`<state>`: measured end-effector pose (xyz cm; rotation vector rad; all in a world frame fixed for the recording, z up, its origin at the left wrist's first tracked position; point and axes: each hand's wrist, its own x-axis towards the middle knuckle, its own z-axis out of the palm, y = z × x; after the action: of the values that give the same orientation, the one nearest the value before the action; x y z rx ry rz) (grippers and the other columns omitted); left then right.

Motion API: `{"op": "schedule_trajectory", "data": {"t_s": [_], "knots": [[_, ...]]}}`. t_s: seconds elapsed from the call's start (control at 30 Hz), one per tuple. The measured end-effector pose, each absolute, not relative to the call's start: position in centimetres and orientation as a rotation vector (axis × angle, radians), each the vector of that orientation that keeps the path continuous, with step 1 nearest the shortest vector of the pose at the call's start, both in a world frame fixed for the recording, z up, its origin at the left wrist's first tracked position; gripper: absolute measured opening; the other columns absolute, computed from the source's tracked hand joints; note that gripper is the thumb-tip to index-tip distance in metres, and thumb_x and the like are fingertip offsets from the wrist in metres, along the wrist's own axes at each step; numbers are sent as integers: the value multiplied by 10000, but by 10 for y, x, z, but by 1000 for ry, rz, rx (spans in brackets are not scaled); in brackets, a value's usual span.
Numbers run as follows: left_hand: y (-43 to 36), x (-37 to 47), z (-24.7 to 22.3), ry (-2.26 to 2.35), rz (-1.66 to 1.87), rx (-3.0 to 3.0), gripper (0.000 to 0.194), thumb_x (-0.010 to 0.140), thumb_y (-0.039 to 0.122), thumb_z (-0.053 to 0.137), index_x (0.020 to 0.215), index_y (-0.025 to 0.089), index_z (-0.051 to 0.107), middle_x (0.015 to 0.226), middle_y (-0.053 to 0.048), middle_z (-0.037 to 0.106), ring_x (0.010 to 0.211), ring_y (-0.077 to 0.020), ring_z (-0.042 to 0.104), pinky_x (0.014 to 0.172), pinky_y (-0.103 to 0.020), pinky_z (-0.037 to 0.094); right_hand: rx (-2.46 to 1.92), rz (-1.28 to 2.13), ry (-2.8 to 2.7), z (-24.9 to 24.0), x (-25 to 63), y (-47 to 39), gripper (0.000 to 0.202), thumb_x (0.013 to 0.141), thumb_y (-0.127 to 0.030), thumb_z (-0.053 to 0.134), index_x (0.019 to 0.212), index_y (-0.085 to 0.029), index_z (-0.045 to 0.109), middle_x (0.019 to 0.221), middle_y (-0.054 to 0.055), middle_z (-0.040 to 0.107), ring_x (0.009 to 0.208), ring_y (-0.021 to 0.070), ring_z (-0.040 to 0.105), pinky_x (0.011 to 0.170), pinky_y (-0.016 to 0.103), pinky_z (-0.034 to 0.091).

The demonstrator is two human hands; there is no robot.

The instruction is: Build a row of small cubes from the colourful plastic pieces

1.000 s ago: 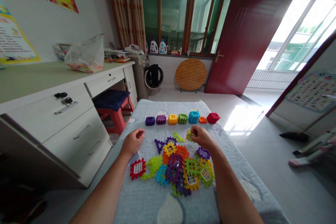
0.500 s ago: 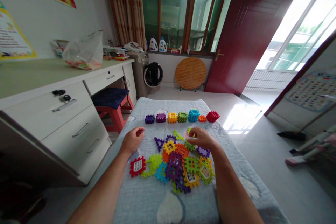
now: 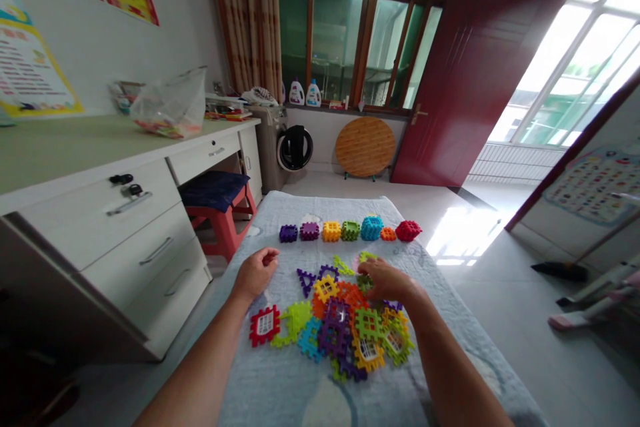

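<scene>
My left hand (image 3: 257, 273) rests on the blanket at the left, its fingers loosely curled together with nothing visible in them. My right hand (image 3: 387, 279) reaches over the far right of a loose pile of plastic building tiles, thumb and fingers apart around a green tile (image 3: 365, 282); whether it touches the tile is unclear. Closest to my left hand lie a purple triangle frame (image 3: 306, 281) and a red tile (image 3: 265, 325). The pile also holds purple tiles (image 3: 333, 335), a yellow tile (image 3: 326, 288), a blue tile (image 3: 310, 339) and a lime green piece (image 3: 295, 321).
Behind the pile, several stacked blocks stand in a row, from a dark purple block (image 3: 289, 233) to a red block (image 3: 409, 230). A pale blue blanket (image 3: 280, 387) covers the surface. A white desk (image 3: 100, 213) and a red stool (image 3: 225, 220) stand left.
My right hand has shifted slightly right and nearer, its fingers spreading from a closer pinch over the green tile. My left hand stays in place. The view has tilted up a little.
</scene>
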<state>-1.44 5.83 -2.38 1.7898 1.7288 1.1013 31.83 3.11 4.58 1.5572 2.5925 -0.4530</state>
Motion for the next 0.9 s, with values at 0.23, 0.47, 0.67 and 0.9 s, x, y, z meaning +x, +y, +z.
{"op": "schedule_trajectory", "data": {"t_s": [0.23, 0.47, 0.67, 0.9], "knots": [[56, -12, -16, 1739, 1078, 1784, 265, 704, 310, 492, 890, 176, 624, 799, -37, 693, 743, -174, 638, 715, -263, 492, 1526, -320, 2578, 46, 319, 32, 406, 557, -207, 667, 955, -155, 615, 1034, 106, 582, 972, 250, 502, 830, 317, 370], [54, -10, -12, 1751, 1074, 1756, 277, 696, 316, 495, 892, 173, 627, 823, -43, 698, 759, -174, 643, 727, -261, 494, 1696, -47, 2700, 91, 311, 93, 474, 626, -273, 651, 1084, -169, 585, 1085, 107, 561, 996, 247, 473, 834, 325, 352], [55, -12, -15, 1726, 1081, 1766, 281, 703, 331, 496, 895, 176, 629, 808, -37, 698, 741, -176, 642, 721, -270, 493, 1818, 102, 2553, 95, 297, 152, 487, 625, -293, 641, 1104, -222, 588, 1128, 94, 559, 1042, 282, 459, 813, 349, 357], [55, -13, -15, 1729, 1068, 1776, 263, 716, 324, 492, 891, 179, 624, 792, -35, 692, 731, -179, 640, 707, -273, 495, 1734, 38, 2472, 79, 292, 169, 454, 608, -256, 642, 1061, -220, 625, 1124, 123, 576, 1036, 327, 476, 781, 387, 384]]}}
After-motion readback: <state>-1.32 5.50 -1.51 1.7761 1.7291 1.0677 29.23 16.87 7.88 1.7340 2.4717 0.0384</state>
